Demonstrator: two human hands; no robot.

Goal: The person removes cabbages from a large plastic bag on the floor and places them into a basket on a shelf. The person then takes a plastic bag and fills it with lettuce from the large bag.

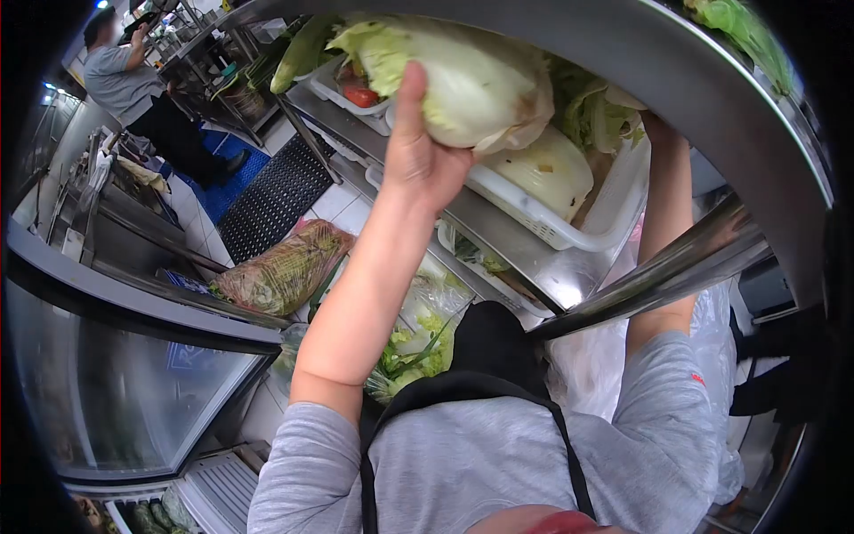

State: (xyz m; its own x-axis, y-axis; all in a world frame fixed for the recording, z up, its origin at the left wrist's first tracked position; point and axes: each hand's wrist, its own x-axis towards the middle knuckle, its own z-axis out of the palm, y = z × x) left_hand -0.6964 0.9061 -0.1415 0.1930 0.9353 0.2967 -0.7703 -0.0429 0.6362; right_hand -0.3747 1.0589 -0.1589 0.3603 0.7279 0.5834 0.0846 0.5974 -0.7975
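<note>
A large napa cabbage (485,80) with pale leaves and a frilly green tip lies at the top of the view, above a white plastic basket (569,233). My left hand (422,156) grips it from the near side, thumb up along the leaves and the other fingers hidden beneath. Below it, a second napa cabbage (543,173) rests in the basket. At the basket's right end is my right hand (660,133), beside a leafy green cabbage end (600,116); its fingers are hidden, so its grip cannot be made out.
The basket stands on a metal shelf (520,245), with a steel post (658,267) before my right arm. Left of it, a white tray (360,105) holds something red. A wrapped vegetable bundle (285,267) lies on the floor near a glass door (124,383). Another person (129,84) stands far left.
</note>
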